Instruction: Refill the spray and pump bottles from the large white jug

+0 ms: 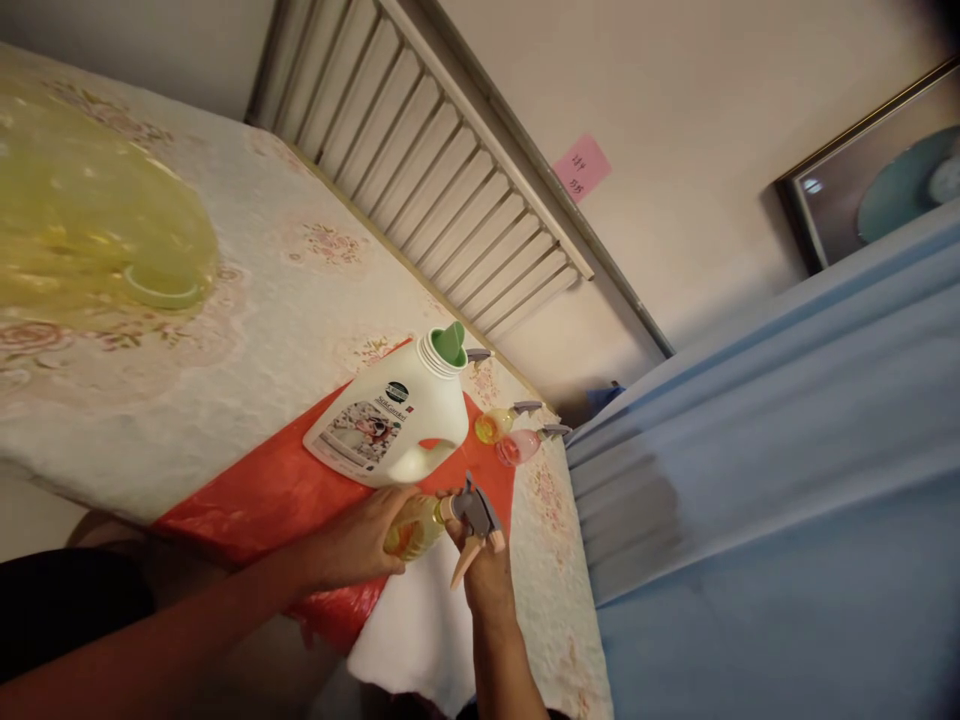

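A clear spray bottle (416,528) with yellow liquid is held between both hands, tilted. My left hand (367,535) wraps round its body. At the neck, my right hand (484,575) has its fingers closed around the collar of the grey and peach trigger head (478,512). Whether the head is screwed tight cannot be seen. Just beyond my hands stands a white handled jug (390,420) with a printed label, its green spout uncapped. Under the jug lies a red plastic sheet (255,490). Below the bottle is a white cloth or paper (420,630).
Behind the jug, a yellow spray bottle (493,425) and a pink spray bottle (517,446) stand near the table's far edge. A large clear container of yellow liquid (97,210) rests on the floral tablecloth (262,330). Metal railing (442,160) borders the back; blue curtain (750,480) hangs right.
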The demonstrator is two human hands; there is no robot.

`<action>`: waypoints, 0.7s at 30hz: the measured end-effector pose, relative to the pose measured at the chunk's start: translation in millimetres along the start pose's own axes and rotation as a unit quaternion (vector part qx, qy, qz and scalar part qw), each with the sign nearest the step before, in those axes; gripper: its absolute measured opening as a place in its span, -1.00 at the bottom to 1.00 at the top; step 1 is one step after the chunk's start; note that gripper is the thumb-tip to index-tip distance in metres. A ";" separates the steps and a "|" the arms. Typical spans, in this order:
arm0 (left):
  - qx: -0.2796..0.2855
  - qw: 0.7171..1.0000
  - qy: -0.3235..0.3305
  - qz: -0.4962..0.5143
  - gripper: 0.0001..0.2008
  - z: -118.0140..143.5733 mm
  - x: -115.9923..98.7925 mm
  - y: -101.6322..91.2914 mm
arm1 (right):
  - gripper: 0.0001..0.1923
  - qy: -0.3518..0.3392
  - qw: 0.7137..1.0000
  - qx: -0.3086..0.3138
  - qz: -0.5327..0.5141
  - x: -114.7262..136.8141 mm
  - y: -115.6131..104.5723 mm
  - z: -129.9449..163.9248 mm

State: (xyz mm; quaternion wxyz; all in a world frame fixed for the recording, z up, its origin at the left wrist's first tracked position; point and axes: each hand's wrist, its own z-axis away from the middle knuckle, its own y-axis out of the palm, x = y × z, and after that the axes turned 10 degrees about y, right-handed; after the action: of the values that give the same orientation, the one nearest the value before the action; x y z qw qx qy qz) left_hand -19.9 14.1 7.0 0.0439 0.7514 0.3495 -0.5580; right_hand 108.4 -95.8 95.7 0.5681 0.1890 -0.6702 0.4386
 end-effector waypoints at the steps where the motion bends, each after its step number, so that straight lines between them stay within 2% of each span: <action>1: -0.007 1.000 0.009 0.006 -0.26 0.2 1.9 1.0 | -0.77 -0.003 1.000 0.007 0.000 -0.3 -0.3 -0.6; 10: -0.019 0.999 0.029 0.016 -0.26 1.9 8.6 5.1 | -0.71 -0.023 0.999 0.027 0.031 4.3 -3.7 -0.8; 21: -0.002 0.999 0.022 0.024 -0.31 -0.2 0.8 -0.7 | -0.83 -0.039 0.998 0.031 0.045 5.1 -3.6 -1.3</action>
State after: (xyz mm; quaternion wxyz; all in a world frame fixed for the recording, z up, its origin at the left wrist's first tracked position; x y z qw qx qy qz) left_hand -20.0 15.1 6.6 0.0510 0.7715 0.3335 -0.5394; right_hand 110.4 -95.5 101.8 0.5153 0.1930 -0.6854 0.4768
